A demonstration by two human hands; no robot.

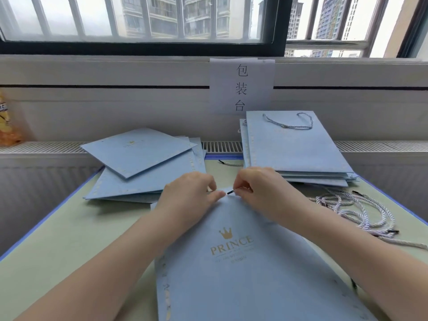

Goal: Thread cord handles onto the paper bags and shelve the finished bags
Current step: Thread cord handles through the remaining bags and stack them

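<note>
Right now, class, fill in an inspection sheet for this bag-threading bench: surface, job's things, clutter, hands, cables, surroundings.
Surface: pale green table with blue edging.
Job's things: PRINCE bag lying flat in front; unthreaded bags piled left; finished bags stacked right, the top one with a cord handle; loose cords far right.
Clutter: orange packet on the ledge at left.
Hands: left hand pinches the bag's top edge; right hand pinches a black cord tip.
Cables: nothing seen.
Surroundings: paper sign, barred window.
</note>
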